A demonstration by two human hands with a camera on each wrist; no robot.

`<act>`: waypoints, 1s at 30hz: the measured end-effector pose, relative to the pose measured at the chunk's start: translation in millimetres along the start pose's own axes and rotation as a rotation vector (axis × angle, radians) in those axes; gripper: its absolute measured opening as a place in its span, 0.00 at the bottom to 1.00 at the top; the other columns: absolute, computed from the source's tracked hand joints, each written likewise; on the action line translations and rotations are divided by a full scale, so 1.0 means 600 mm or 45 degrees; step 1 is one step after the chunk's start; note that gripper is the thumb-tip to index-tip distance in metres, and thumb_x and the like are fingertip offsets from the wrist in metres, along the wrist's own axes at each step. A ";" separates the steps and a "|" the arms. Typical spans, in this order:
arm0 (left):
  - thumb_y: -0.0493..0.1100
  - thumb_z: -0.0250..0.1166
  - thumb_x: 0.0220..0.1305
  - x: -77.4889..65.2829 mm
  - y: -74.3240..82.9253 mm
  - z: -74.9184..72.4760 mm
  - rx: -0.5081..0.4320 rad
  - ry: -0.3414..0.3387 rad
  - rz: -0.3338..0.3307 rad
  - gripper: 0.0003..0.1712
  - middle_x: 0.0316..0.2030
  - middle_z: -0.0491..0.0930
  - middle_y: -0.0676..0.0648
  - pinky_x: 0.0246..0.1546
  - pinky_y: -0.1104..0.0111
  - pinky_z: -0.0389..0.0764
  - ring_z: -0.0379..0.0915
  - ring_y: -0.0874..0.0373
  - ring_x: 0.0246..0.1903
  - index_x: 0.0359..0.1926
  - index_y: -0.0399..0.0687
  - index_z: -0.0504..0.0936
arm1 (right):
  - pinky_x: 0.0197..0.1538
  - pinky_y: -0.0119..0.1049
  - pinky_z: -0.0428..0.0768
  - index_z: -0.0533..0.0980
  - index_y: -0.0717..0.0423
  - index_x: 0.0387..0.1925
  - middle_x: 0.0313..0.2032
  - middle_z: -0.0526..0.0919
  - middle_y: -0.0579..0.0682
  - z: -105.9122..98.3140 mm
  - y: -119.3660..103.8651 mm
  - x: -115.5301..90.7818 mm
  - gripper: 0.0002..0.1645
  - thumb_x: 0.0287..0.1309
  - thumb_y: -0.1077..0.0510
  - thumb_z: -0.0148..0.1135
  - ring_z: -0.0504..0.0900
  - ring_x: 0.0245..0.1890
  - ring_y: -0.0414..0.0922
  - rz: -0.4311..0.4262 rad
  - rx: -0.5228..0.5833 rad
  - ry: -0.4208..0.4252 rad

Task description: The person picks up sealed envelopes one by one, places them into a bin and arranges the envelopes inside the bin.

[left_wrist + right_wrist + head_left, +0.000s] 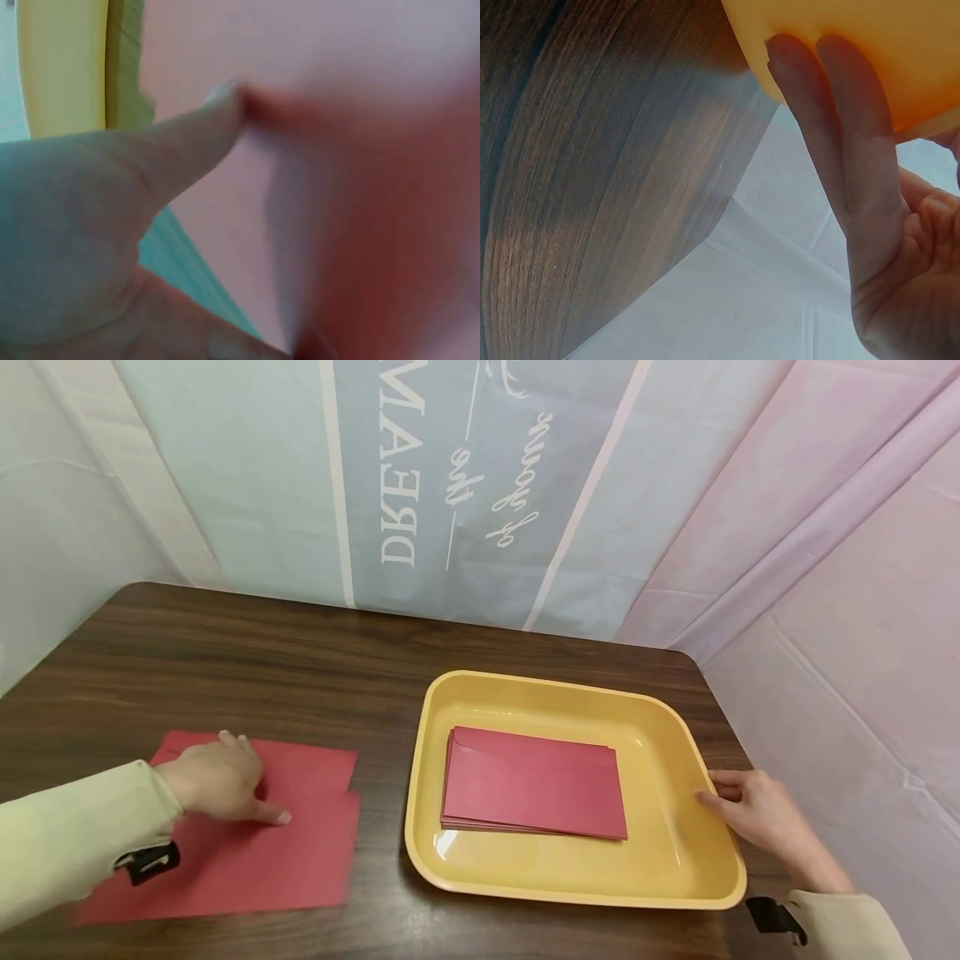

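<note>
My left hand [217, 779] is over two overlapping red envelopes [311, 860] at the left of the table, pinching the blurred one. Its thumb lies on red paper in the left wrist view, where a blurred red sheet [397, 225] fills the right side; the other fingertips are hidden. A yellow plastic tray [667, 852] stands to the right, with a stack of red envelopes [534, 785] lying in it. At the tray's right side my right hand [761, 814] grips the rim, thumb inside and fingers against the outer wall [922, 67].
The dark wood-grain table [285, 652] has rounded far corners. Behind it hangs a pale printed cloth [450, 468] with lettering, and pinkish-white cloth [847, 693] hangs on the right. Black bands [150, 862] are on both wrists.
</note>
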State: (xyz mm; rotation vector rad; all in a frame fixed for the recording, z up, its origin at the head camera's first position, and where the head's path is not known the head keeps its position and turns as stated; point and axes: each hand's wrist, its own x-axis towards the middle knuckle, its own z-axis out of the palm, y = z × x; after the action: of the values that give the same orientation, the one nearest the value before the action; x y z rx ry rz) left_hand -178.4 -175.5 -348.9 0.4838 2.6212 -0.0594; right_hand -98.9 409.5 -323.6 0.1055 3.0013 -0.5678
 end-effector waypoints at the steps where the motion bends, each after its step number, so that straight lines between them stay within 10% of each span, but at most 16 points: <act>1: 0.72 0.64 0.50 0.002 0.003 0.000 -0.006 0.025 -0.011 0.66 0.52 0.59 0.09 0.38 0.44 0.77 0.71 0.23 0.47 0.53 0.05 0.60 | 0.30 0.29 0.78 0.75 0.77 0.49 0.35 0.85 0.66 0.000 0.000 0.000 0.27 0.58 0.56 0.63 0.87 0.28 0.47 0.002 0.001 0.000; 17: 0.73 0.57 0.56 0.023 0.043 0.002 -0.019 0.248 -0.075 0.62 0.54 0.61 0.12 0.45 0.43 0.76 0.66 0.22 0.52 0.54 0.09 0.63 | 0.29 0.29 0.79 0.76 0.77 0.49 0.34 0.85 0.66 0.000 -0.002 -0.002 0.26 0.57 0.58 0.64 0.86 0.27 0.45 -0.009 0.005 0.010; 30: 0.80 0.64 0.37 -0.003 0.015 -0.021 -0.129 0.307 -0.035 0.56 0.29 0.66 0.39 0.21 0.58 0.70 0.66 0.48 0.23 0.35 0.28 0.66 | 0.30 0.30 0.79 0.75 0.77 0.49 0.35 0.85 0.66 0.002 0.001 0.000 0.27 0.57 0.56 0.64 0.87 0.28 0.48 0.004 0.008 -0.003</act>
State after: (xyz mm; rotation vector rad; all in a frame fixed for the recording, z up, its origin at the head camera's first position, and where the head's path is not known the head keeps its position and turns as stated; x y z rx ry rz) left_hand -179.3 -166.0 -336.7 0.4438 2.8493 0.1309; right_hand -98.7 409.4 -324.6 0.1104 2.9963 -0.5766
